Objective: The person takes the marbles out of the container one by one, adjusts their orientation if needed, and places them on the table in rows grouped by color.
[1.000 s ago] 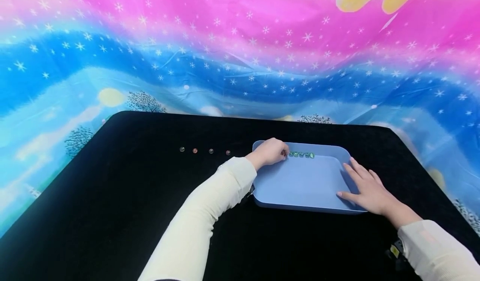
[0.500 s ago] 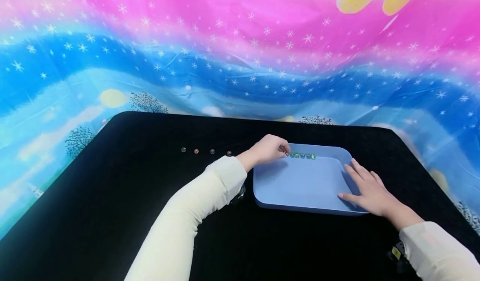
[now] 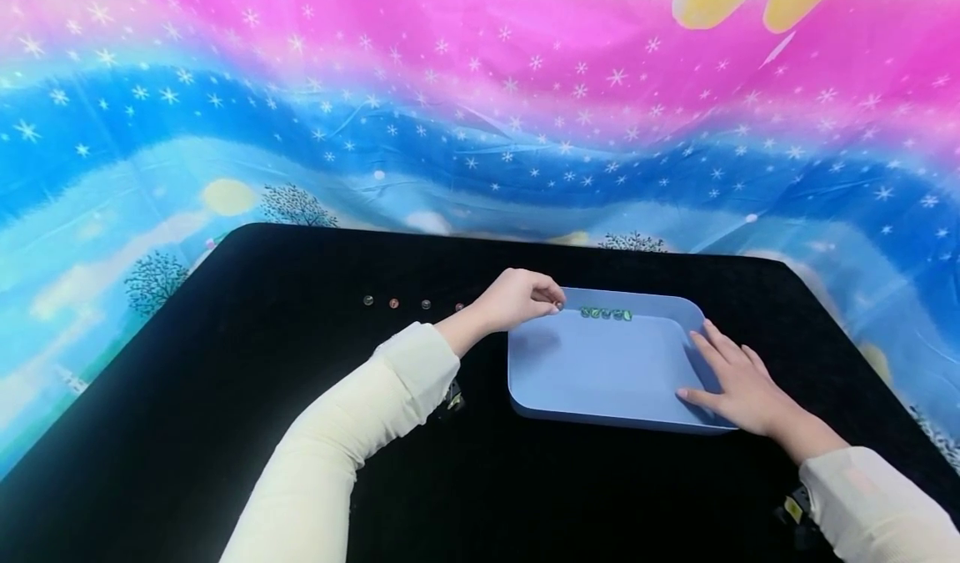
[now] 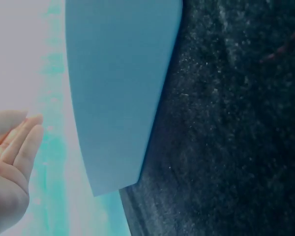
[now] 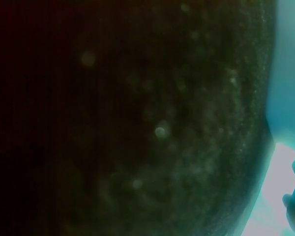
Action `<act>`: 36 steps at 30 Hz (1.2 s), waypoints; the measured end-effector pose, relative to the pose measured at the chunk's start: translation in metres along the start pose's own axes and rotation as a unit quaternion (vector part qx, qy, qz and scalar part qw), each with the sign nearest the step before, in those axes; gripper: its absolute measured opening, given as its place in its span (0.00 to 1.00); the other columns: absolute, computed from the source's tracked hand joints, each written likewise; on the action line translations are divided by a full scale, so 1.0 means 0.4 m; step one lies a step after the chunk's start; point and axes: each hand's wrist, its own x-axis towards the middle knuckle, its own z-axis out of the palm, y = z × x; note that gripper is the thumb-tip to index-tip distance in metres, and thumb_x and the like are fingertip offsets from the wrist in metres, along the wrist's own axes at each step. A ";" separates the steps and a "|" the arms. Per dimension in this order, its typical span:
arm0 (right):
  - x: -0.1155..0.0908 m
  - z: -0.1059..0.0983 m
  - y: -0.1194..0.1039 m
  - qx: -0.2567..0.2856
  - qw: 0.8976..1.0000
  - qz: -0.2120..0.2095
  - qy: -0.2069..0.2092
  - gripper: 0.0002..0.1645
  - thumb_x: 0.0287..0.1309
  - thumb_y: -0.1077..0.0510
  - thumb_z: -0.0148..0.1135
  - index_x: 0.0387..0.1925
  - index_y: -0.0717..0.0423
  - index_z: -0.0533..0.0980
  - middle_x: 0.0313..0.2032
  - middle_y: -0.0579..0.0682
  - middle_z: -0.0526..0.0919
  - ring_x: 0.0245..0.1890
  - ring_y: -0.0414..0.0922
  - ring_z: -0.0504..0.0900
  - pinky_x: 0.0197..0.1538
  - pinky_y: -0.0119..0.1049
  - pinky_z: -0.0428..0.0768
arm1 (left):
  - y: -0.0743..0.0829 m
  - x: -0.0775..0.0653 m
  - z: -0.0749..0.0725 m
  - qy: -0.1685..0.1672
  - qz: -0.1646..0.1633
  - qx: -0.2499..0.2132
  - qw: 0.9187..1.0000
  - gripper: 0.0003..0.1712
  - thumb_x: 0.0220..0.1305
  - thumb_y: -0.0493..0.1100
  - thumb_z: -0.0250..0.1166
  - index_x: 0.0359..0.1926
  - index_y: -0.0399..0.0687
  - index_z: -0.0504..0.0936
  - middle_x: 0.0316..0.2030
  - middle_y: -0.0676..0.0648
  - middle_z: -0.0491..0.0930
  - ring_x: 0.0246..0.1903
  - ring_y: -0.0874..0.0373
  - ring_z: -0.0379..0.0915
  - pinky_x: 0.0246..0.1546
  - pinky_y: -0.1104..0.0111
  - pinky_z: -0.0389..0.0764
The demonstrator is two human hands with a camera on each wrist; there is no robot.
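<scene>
My left hand (image 3: 521,298) hovers over the back left corner of a blue-grey tray (image 3: 607,371). Its thumb and fingertips pinch a small marble (image 3: 559,305), mostly covered by them. Along the tray's back wall, right of those fingertips, runs a short row of green glass marbles (image 3: 606,314). In the left wrist view the left hand (image 4: 14,164) shows at the left edge, beside the tray's outer wall (image 4: 120,98). Fingers spread, my right hand (image 3: 738,379) rests over the tray's right rim, the thumb reaching inside.
Several small marbles lie spaced in a line on the black cloth left of the tray, an orange one (image 3: 393,304) among them; the left wrist partly overlaps the rightmost. Behind the black table (image 3: 262,429) hangs a colourful printed cloth (image 3: 480,113).
My left hand has drawn left and slightly up, away from the row of green marbles, with the small marble at its fingertips. The right hand stays at the tray's rim.
</scene>
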 end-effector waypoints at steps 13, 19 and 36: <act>0.001 0.006 0.002 0.009 1.000 -0.004 0.009 0.54 0.48 0.35 0.53 0.63 0.67 0.46 0.63 0.64 0.34 0.61 0.61 0.38 0.55 0.61 0.35 | -0.001 -0.066 -0.030 0.008 -0.002 -0.031 0.999 0.09 0.57 0.40 0.58 0.40 0.46 0.79 0.35 0.56 0.78 0.37 0.69 0.72 0.36 0.78 0.72; -0.001 0.002 0.002 0.008 1.000 -0.006 0.009 0.53 0.49 0.37 0.53 0.63 0.67 0.45 0.63 0.64 0.34 0.61 0.61 0.38 0.55 0.61 0.35 | -0.017 -0.098 -0.045 0.014 -0.002 -0.039 0.999 0.08 0.57 0.39 0.58 0.39 0.46 0.79 0.34 0.55 0.79 0.37 0.68 0.73 0.37 0.77 0.72; 0.001 -0.002 0.003 0.008 1.000 -0.005 0.004 0.54 0.49 0.36 0.53 0.63 0.67 0.45 0.63 0.64 0.33 0.61 0.61 0.38 0.55 0.61 0.34 | -0.053 -0.181 -0.094 0.054 -0.016 -0.068 0.996 0.09 0.55 0.37 0.60 0.38 0.42 0.79 0.34 0.52 0.79 0.36 0.65 0.75 0.38 0.73 0.73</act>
